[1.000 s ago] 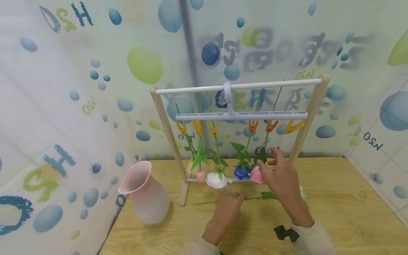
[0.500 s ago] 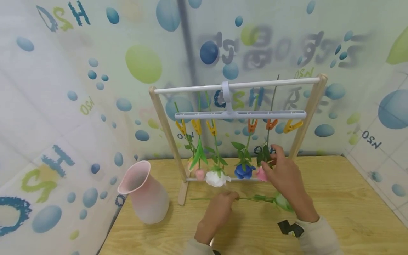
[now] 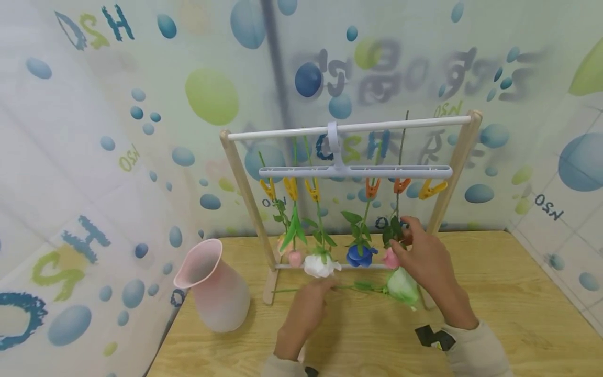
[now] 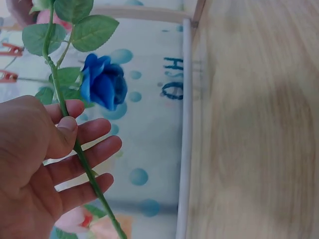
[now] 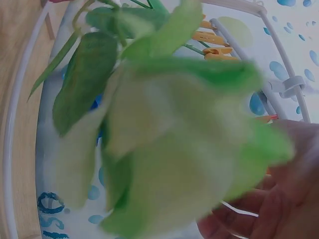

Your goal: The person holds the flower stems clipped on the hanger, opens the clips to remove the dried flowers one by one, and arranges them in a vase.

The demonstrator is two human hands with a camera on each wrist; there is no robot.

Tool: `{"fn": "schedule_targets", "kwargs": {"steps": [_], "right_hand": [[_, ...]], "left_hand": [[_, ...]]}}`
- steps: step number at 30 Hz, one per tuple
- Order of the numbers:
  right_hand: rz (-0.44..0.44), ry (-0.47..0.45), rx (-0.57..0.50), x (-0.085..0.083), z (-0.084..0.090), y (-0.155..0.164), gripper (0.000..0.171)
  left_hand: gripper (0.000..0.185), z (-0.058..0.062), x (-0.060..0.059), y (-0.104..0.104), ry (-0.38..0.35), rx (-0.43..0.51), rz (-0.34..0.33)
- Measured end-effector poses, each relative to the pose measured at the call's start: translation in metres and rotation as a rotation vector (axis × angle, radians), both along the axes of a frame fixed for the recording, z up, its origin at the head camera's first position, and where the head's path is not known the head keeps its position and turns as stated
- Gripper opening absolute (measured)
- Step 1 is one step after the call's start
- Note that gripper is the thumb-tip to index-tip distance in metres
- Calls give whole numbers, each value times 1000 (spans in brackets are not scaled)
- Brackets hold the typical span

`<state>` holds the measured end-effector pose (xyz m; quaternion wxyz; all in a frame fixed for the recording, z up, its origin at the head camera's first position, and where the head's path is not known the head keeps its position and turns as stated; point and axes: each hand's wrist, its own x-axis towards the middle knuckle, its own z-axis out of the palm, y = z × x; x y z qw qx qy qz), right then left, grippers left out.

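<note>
My left hand [image 3: 306,309] pinches the green stem [image 4: 87,167] of a pale green-white rose between thumb and index finger, the other fingers loosely spread. In the head view the rose's bloom [image 3: 402,287] points right, and it looms large in the right wrist view. My right hand [image 3: 431,267] is beside a pink rose [image 3: 391,258], thumb and index finger apart at its bloom and leaves; the other fingers are partly hidden. That rose hangs head-down from an orange clip [image 3: 401,185]. To its left a blue rose [image 3: 361,255] and a white flower [image 3: 321,265] hang likewise.
A pale hanger [image 3: 348,171] with several clips hooks over the white rod of a wooden-legged rack [image 3: 247,199]. Its rightmost yellow clip [image 3: 432,189] holds nothing. A pink-and-white vase [image 3: 221,293] stands left on the wooden table [image 3: 377,345]. Patterned curtains surround it.
My left hand has moved left and slightly up with the green-white rose, whose bloom came out from behind my right arm. The pink rose's bloom has shifted right, its stem now nearly upright.
</note>
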<state>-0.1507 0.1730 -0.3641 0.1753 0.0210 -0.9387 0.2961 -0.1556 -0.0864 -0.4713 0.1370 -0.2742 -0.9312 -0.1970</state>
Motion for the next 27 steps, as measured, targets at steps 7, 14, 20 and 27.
{"fn": "schedule_targets", "kwargs": {"steps": [7, 14, 20, 27], "right_hand": [[12, 15, -20, 0, -1, -1, 54], [-2, 25, -28, 0, -3, -2, 49], [-2, 89, 5, -3, -6, -1, 47], [9, 73, -20, -5, -7, -2, 51]], "left_hand": [[48, 13, 4, -12, 19, 74, 16], [40, 31, 6, -22, 201, 104, 33], [42, 58, 9, -25, 390, 96, 82], [38, 89, 7, -28, 546, 169, 137]]}}
